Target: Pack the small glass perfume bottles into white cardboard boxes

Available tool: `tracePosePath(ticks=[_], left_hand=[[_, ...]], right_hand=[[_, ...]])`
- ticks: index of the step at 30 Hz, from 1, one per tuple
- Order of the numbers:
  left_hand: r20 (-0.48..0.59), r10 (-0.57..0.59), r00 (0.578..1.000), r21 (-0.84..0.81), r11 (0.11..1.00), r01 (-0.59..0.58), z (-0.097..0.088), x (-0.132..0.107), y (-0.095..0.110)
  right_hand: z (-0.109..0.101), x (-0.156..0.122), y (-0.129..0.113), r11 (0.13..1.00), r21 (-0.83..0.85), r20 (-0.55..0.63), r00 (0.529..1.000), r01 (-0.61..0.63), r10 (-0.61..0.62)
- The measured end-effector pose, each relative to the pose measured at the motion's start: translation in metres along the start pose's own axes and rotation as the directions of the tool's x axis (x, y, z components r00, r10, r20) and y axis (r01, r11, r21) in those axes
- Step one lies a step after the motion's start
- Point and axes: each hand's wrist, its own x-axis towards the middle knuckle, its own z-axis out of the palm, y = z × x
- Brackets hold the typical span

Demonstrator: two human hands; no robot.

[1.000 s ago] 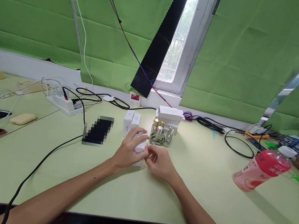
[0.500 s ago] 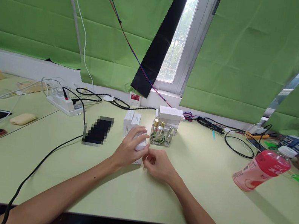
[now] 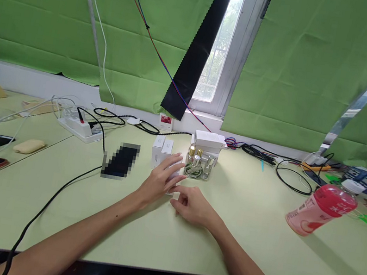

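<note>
The white box (image 3: 174,173) sits on the table (image 3: 221,247), before the glass bottles (image 3: 195,170), largely covered by the left hand (image 3: 158,179). The left fingers are curled around it; the right hand (image 3: 194,206) lies beside it, thumb and forefinger apart, contact uncertain. The step in hand appears to be steadying and adjusting the box; the next move calls for a stable left hold. Its long axis seems roughly upright; which end faces up cannot be told.

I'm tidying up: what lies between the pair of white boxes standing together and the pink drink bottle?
Head view: left hand on another white box, then small glass bottles.
</note>
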Motion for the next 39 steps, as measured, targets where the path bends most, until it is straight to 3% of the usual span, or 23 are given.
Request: tracePosePath(ticks=[6, 15, 39], left_hand=[[-0.011, -0.002, 1.000, -0.004, 1.000, 0.002, 0.000, 0.000, -0.002], [-0.013, 0.009, 1.000, 0.066, 0.998, -0.008, 0.000, 0.001, -0.001], [0.027, -0.005, 1.000, 0.244, 0.970, -0.002, 0.007, 0.000, -0.022]], right_hand=[[0.000, 0.000, -0.002, 0.998, -0.042, -0.030, 0.999, -0.041, 0.040], [0.001, 0.003, 0.008, 0.997, 0.025, -0.110, 0.991, -0.067, 0.069], [0.006, 0.009, 0.021, 0.993, 0.074, -0.116, 0.988, -0.089, 0.097]])
